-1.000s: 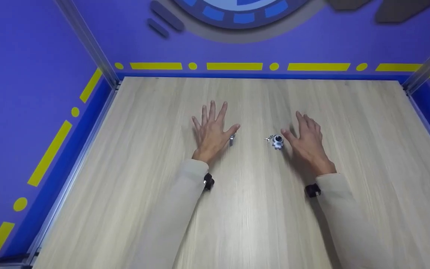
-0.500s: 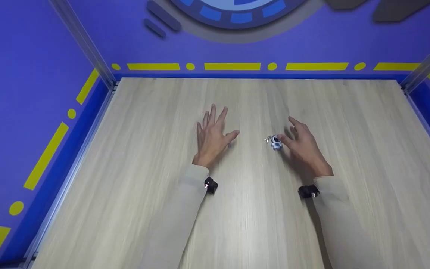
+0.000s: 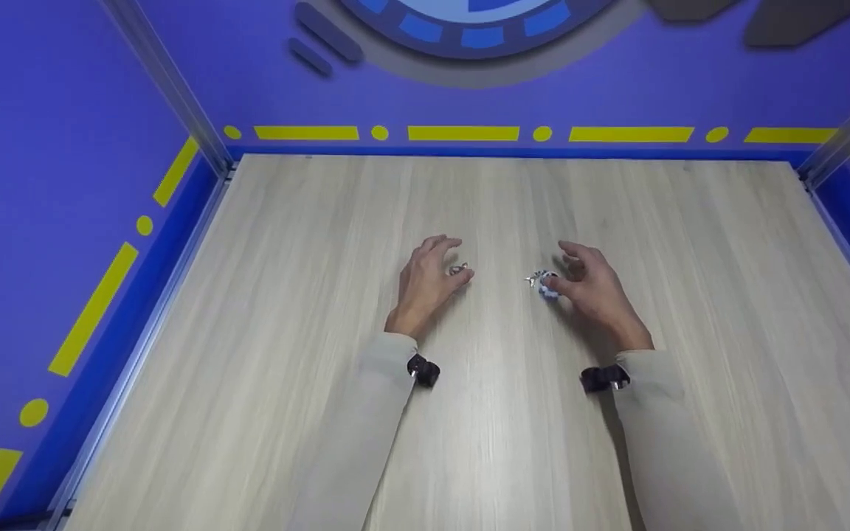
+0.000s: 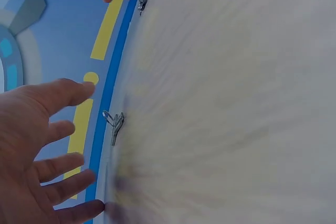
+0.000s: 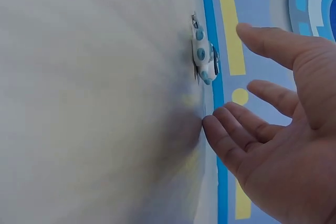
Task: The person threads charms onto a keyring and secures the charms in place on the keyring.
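A small white and blue astronaut keychain figure [image 3: 547,293] lies on the wooden table, its metal clasp [image 3: 530,280] pointing left. My right hand [image 3: 602,291] hovers over its right side, thumb overlapping it in the head view. In the right wrist view, the figure [image 5: 201,53] sits apart from my spread thumb and fingers. Left of it lies a small bunch of keys on a ring [image 3: 457,270], between the thumb and forefinger of my left hand [image 3: 425,287]. The left wrist view shows those keys [image 4: 116,127] beyond relaxed, separated fingers that hold nothing.
The light wooden table [image 3: 307,236] is bounded by a blue back wall [image 3: 617,88] with yellow dashes and a blue side wall [image 3: 41,162] on the left. Metal posts stand at both back corners. Black wrist cameras [image 3: 423,371] sit by both sleeves.
The left hand has drawn its spread fingers in and back around the keys. My right hand has moved left, its thumb now over the astronaut figure. The keys and figure stay on the table.
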`<state>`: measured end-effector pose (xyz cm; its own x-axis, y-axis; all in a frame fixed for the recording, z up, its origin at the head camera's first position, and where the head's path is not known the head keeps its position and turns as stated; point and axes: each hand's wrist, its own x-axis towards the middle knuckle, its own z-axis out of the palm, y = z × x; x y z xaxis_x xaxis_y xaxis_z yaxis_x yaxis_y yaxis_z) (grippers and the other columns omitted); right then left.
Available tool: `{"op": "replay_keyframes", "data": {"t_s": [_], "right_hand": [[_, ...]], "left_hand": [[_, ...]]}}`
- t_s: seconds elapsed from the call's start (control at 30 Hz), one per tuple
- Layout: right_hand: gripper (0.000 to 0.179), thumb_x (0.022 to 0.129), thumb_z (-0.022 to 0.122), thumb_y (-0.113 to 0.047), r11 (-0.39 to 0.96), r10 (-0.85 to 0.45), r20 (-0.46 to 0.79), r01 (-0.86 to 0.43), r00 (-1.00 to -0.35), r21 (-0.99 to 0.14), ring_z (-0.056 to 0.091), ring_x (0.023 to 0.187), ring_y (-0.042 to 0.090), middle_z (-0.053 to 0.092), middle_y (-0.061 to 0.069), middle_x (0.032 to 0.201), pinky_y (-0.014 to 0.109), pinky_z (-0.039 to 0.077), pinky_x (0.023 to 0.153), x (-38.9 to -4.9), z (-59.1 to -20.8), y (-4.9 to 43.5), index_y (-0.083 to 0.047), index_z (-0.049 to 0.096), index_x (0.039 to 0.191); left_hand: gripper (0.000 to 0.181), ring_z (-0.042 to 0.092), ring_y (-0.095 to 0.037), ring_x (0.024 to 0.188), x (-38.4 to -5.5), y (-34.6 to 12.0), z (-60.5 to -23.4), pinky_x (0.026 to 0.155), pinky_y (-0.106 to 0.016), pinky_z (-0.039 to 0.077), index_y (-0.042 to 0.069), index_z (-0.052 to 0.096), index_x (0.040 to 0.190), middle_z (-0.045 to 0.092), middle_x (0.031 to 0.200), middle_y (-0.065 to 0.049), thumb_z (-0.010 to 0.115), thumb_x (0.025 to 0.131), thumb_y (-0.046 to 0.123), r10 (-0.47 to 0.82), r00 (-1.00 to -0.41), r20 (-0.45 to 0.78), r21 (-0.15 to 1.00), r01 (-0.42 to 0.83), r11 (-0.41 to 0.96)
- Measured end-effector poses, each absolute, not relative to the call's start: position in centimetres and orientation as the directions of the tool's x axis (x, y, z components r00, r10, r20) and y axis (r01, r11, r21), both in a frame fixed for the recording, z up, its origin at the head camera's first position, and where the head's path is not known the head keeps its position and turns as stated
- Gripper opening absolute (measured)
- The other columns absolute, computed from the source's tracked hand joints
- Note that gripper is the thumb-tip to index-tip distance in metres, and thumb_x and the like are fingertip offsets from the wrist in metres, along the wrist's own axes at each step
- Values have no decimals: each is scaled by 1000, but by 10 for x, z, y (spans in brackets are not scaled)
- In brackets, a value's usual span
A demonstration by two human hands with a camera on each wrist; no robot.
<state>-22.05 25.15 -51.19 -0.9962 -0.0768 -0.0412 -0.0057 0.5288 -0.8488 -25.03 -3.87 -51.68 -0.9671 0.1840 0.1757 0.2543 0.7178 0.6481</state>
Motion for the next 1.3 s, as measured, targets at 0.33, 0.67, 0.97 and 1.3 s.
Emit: {"op": "replay_keyframes", "data": {"t_s": [0.33,0.67,0.97,1.3], "right_hand": [[61,98,76,-9,508,-60,-36,0,-998,-861,52,132,43,51,28,146,52,42,110,-226,-521,247,6,51,151],[45,98,76,-10,520,-4,-58,47,-998,-853,56,115,31,58,22,132,26,50,83,-229,-525,243,2,65,139],[32,95,78,-7,566,-7,-8,3,-1000,-825,58,109,33,62,22,119,36,46,89,-234,-526,232,5,73,124],[23,91,69,4,616,8,-5,9,-1000,-788,59,99,29,61,19,113,22,51,71,-234,-527,228,5,75,114]], "left_hand": [[35,70,-21,112,-248,-38,-521,96,-38,54,13,75,127,75,120,-3,83,95,25,151,-979,139,636,205,744],[28,71,-19,102,-249,-33,-523,90,-37,55,15,79,120,76,110,-2,81,94,26,162,-972,172,576,233,783],[14,71,-21,98,-250,-30,-523,87,-36,56,15,84,106,73,103,-3,82,93,21,153,-962,224,539,253,804],[12,69,-16,101,-248,-30,-525,87,-35,55,20,85,103,72,107,4,82,93,22,83,-981,175,586,171,792]]}}
